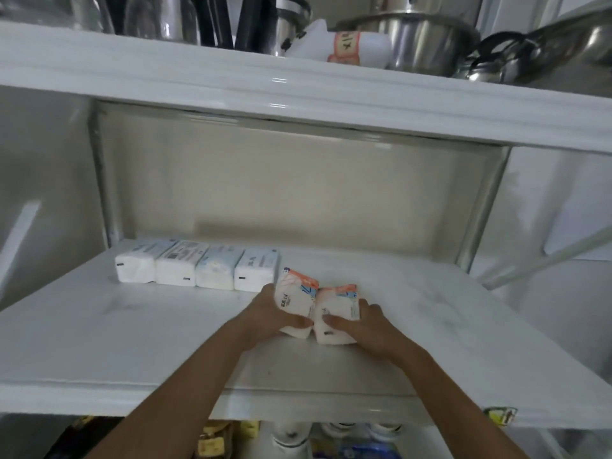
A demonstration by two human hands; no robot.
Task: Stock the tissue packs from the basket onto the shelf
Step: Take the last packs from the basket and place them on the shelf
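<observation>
1. The left hand [275, 309] gripped an orange-printed tissue pack [295, 298], fingers curled round its left side and thumb across its near face.
2. The right hand [359, 321] gripped a second orange-printed pack [337, 313], thumb laid over its near face and fingers wrapped round its right side.
3. The two packs touched each other side by side, and sat on the white middle shelf [132, 332], a little right of its centre and towards the front.
4. The left-held pack was tilted, its far end angled towards the row behind it.
5. A row of four white tissue packs [195, 270] with pale blue print lay along the back left of the same shelf, each pressed against its neighbour.
6. The rightmost of the row stood just beside the far end of the left-held pack; whether they touched could not be told.
7. On the upper shelf [298, 91] stood steel pots [420, 44] and a lying white roll with an orange label [344, 44].
8. Below the middle shelf, blurred yellow packages [215, 438] and white bottle tops [291, 435] showed.
9. No basket appeared in view.
</observation>
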